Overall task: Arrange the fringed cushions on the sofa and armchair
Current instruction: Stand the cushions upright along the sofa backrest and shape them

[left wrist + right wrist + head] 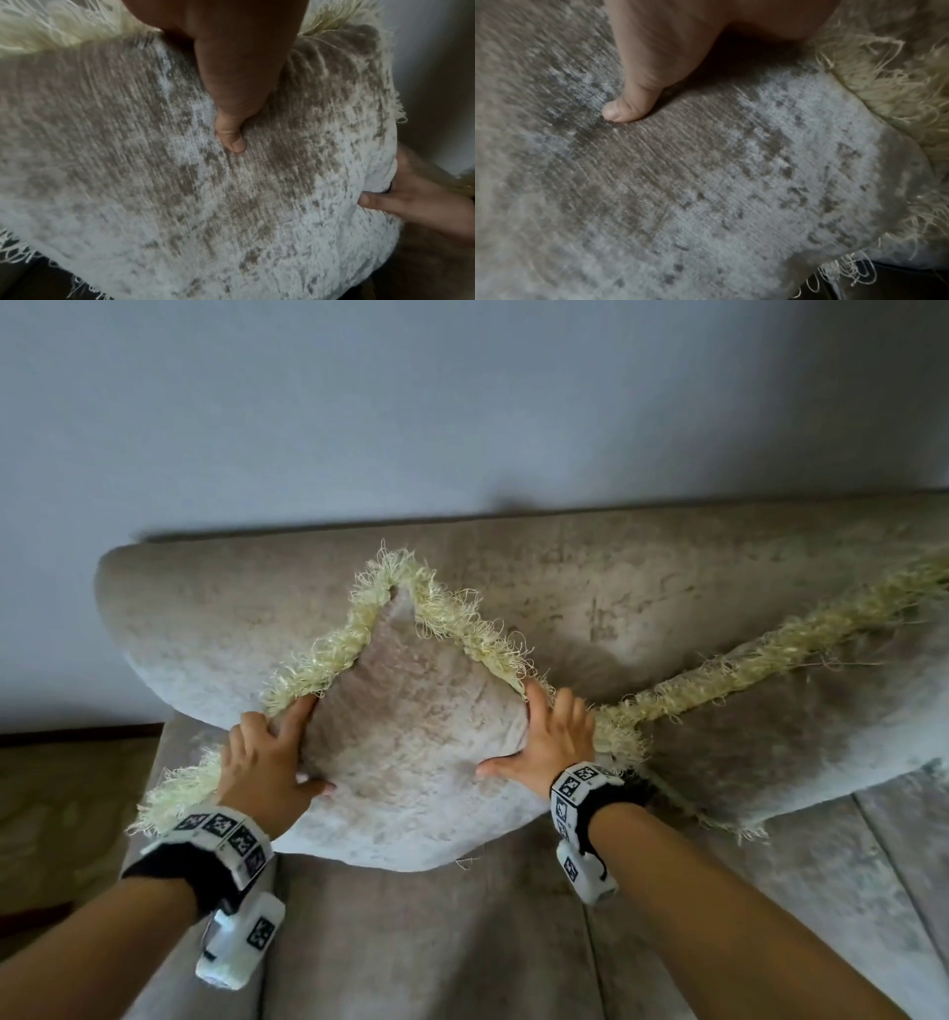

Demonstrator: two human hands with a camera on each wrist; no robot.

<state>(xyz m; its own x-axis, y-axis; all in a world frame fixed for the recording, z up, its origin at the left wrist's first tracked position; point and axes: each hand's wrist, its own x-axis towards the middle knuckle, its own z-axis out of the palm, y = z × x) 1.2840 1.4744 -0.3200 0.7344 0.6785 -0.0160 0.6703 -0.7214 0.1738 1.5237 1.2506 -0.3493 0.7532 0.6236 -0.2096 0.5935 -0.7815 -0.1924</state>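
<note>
Plush, mottled beige-and-silver chenille on the near cushion (411,752), edged all round with shaggy pale-yellow fringe (411,588), one corner pointing up like a peak. Propped on the sofa seat (436,942) at its left end, leaning against the rounded backrest (231,608) of the same crushed-velvet fabric. Gripped on both sides: left hand (267,762) on the left edge, thumb (231,138) dug into the face, fingers wrapped over the fringe; right hand (549,742) on the right edge, thumb (623,109) pressed flat into the pile, fingers curled over the border and mostly lost behind it. Ribbed weave plain in the wrist views, though blurred. A second cushion (796,742) just to the right, its fringed edge running diagonally and cut off by the frame. Where the two fringes meet beneath the right wrist, possibly touching, hard to say. Lower rim of the near cushion hidden by the forearms and the white marker-covered wristbands (226,834).
</note>
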